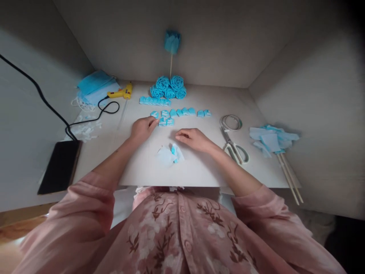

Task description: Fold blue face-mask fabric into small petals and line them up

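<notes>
My left hand (144,127) is closed, thumb and forefinger pinched at the left edge of a small blue folded fabric piece (162,121). Beside that piece lies another like it, and a row of blue folded pieces (182,112) stretches just behind. To the right, my right hand (194,138) hovers low over the table with its fingers curled together and nothing visible in them. In front of it lie loose white and blue fabric scraps (170,154).
Behind are blue fabric roses (170,92), a stemmed blue flower (172,42) and an overlapping blue strip (154,101). Left: yellow glue gun (121,92), masks (97,86), white scraps (85,129), phone (60,165). Right: scissors (232,146), tape roll (231,123), fabric-topped sticks (289,177).
</notes>
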Available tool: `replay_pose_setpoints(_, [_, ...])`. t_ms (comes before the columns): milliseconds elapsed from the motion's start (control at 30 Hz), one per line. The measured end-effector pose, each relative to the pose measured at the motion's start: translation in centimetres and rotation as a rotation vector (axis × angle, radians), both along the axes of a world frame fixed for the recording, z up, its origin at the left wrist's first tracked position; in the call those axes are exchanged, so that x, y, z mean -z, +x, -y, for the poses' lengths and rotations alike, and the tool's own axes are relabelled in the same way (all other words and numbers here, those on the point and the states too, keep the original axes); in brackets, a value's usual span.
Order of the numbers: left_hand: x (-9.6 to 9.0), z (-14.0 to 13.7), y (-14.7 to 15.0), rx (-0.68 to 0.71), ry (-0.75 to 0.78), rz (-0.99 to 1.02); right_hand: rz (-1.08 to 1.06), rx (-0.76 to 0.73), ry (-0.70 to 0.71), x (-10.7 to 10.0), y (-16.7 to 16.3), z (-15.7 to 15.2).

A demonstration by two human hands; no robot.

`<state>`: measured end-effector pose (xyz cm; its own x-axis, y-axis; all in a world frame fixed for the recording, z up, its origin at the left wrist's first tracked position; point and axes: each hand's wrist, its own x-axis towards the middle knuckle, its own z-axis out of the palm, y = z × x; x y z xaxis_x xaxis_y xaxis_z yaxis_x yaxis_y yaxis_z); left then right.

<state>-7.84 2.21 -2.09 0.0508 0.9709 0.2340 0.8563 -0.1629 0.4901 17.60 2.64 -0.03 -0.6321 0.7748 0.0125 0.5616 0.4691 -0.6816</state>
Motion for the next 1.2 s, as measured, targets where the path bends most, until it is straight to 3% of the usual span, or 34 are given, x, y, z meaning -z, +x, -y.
replay_pose_setpoints(100, [-1.7, 0.9, 0.7, 0.1, -0.054, 0.174, -0.035, -0.032, -0.044, -0.1, -0.5, 1.1])
replay_pose_setpoints(200, [-4.1, 2.7, 1.9, 0.356, -0.295, 0.297, -0.061, -0.079, -0.058, 0.2, -1.1, 1.6])
replay_pose_setpoints(300, [-5.5, 4.7, 2.9, 0.622, -0.531, 0.213, -0.098, -0.093, -0.065, 0.6, -1.0, 1.4])
replay_pose_setpoints(400, [-5.3, 6.1, 3.2, 0.704, -0.504, 0.122, -0.206, 0.028, -0.06, 0.4, 0.0, 0.6])
replay_pose_setpoints(467, [-5.0, 6.3, 3.1, 0.67, -0.457, 0.106, -0.308, 0.136, -0.064, -0.2, 0.9, -0.1])
replay_pose_setpoints(633, [-5.6, 4.9, 4.3, 0.316, -0.243, 0.288, -0.453, 0.225, -0.062, -2.7, 1.8, -0.9])
replay_pose_setpoints(767, [-6.2, 3.0, 6.8, 0.314, -0.149, 0.368, -0.494, 0.217, -0.039, -3.6, 1.0, -0.7])
replay_pose_setpoints(933, [-5.2, 1.2, 8.5, 0.281, -0.22, 0.54, -0.569, 0.188, -0.066, -2.6, 0.7, -1.3])
replay_pose_setpoints(1100, [-3.7, 1.2, 8.3, 0.229, -0.36, 0.875, -0.746, 0.286, -0.154, -0.4, 0.8, -1.8])
replay_pose_setpoints(1200, [-3.1, 1.4, 8.1, 0.154, -0.329, 0.956, -0.785, 0.353, -0.154, 0.3, 1.1, -1.5])
